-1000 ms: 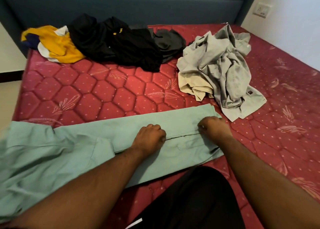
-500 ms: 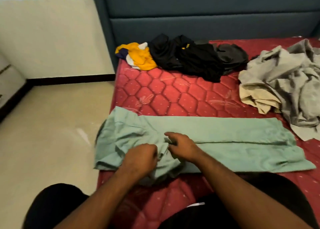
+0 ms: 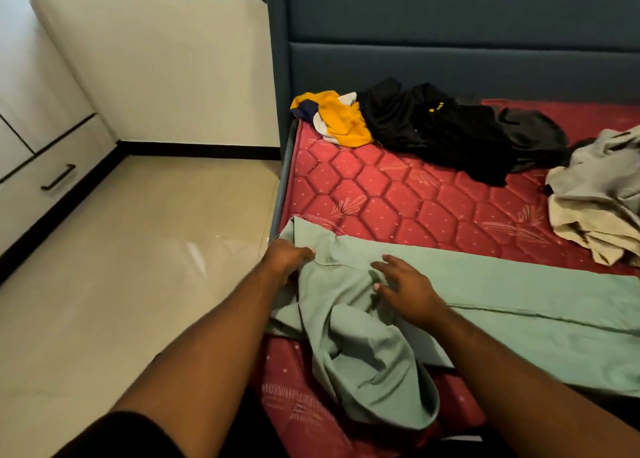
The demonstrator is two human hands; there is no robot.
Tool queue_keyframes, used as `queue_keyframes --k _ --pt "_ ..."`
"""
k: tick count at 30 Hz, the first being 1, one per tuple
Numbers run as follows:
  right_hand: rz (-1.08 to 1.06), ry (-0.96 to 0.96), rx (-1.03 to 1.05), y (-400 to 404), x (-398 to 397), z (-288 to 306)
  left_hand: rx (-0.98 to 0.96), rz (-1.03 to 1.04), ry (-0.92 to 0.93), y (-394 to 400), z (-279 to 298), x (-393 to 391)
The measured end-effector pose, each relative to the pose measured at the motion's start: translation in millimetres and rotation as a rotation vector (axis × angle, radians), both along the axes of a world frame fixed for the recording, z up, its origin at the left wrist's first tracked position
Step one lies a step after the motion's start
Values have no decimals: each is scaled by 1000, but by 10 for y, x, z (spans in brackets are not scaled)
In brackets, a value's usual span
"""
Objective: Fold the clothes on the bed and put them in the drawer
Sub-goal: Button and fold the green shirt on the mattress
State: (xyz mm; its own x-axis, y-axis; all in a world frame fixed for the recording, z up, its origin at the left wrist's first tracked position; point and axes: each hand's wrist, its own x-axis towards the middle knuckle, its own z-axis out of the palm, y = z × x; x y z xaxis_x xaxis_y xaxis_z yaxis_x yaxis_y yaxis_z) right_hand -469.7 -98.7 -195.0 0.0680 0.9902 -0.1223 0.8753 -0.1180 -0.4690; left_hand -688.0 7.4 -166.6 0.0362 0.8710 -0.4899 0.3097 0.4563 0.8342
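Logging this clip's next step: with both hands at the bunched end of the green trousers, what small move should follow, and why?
Probably pull the waist end flat. The left hand grips the light green cotton trousers at the red quilted mattress's edge, the right hand lies open on them, and that end is rumpled while the legs lie smooth.

Trousers [image 3: 485, 305] lie crosswise on the near part of the mattress [image 3: 398, 198], waist end at its left edge, legs running right out of frame. Left hand [image 3: 289, 255] on the waist at the bed's left edge; right hand [image 3: 405, 284] on the cloth just right of it. Far left corner by the headboard [image 3: 450, 42]: small bundle [image 3: 337, 118], dark heap [image 3: 443, 128] touching it on the right. Further right, crumpled pile [image 3: 595, 198], partly cut off, probably several garments. Floor [image 3: 138, 249] left of the bed; drawer unit [image 3: 48, 170] at far left against the wall.
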Motion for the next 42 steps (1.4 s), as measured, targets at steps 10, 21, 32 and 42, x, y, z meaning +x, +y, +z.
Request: queue_keyframes --k 10,21,32,42 --pt "82 -202 -175 -15 96 -380 -92 87 -181 504 -231 -41" --pt "8 -186 -164 250 151 -247 243 509 -144 748 -597 52" --pt "-28 -108 -132 636 149 -442 601 -398 842 741 -745 160" --pt "-80 -222 -98 557 361 -611 382 -518 339 1237 -214 -208"
